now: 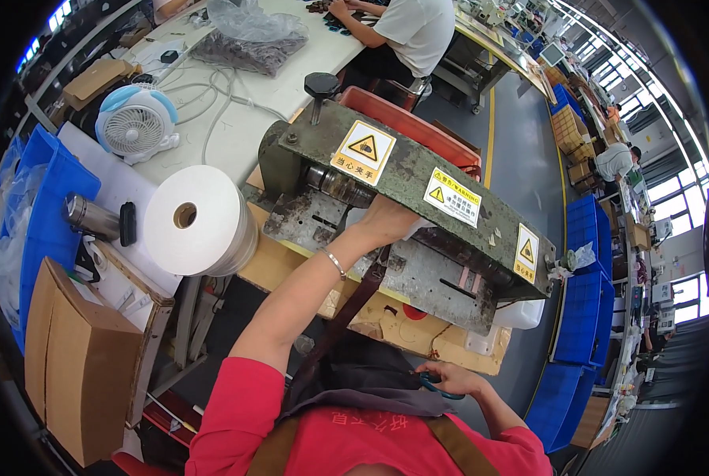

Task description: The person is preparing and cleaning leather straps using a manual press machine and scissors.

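My left hand (pixel 386 220) reaches up under the cover of a worn green metal machine (pixel 418 182) with yellow warning stickers. Its fingertips are hidden by the cover, next to a white piece. A long brown strap (pixel 360 295) runs from just below that hand down to dark fabric (pixel 362 373) in my lap. My right hand (pixel 452 379) rests low by the fabric's edge, closed on scissors with teal handles (pixel 434 386). The machine's base plate (pixel 426 282) is grey and stained.
Left of the machine lies a big white tape roll (pixel 199 220), with a metal flask (pixel 91 217), a small fan (pixel 136 120) and blue bins (pixel 49 214). A cardboard box (pixel 76 365) stands lower left. Blue crates (pixel 584 317) stack on the right. Another person (pixel 406 32) sits at the far table.
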A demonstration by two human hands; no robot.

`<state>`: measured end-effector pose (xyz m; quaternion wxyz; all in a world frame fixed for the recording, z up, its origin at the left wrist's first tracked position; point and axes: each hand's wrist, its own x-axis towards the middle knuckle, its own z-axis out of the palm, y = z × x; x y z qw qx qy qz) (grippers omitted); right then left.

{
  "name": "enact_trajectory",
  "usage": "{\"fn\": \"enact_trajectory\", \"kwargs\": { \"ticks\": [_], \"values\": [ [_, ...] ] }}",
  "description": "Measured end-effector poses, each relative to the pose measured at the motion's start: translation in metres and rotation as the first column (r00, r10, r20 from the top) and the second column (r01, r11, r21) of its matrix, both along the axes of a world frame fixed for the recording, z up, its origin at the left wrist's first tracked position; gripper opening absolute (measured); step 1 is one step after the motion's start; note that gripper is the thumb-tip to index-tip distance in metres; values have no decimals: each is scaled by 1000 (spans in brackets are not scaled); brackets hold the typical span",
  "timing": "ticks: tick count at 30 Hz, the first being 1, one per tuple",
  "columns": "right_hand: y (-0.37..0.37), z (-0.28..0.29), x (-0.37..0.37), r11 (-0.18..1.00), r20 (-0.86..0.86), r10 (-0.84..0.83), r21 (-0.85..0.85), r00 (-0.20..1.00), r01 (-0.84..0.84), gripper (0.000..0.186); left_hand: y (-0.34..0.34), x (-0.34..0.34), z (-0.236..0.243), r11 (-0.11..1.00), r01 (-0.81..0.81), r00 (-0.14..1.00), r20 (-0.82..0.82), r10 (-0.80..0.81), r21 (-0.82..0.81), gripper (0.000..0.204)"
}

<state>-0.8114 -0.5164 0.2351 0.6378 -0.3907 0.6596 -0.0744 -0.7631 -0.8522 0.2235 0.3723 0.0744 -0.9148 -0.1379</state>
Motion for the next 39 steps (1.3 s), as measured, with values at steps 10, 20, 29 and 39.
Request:
{"fn": "enact_trajectory", "kwargs": {
  "ticks": [10,20,29,39],
  "values": [
    [10,0,4,986,-115,95,-127,989,-110,36,13,-14,-5,994,-76,990,-112,85,80,29],
    [41,-7,2,986,-40,-151,-74,988,148,38,-31,42,20,999,37,944,330,-23,-35,22],
    [-6,11,6,999,-49,-24,30,998,25,37,-14,15,9,991,61,880,462,-108,115,53],
    [15,-4,-1,984,-42,-173,-39,984,172,42,-9,2,10,907,102,922,304,-240,407,53]
  ]
}}
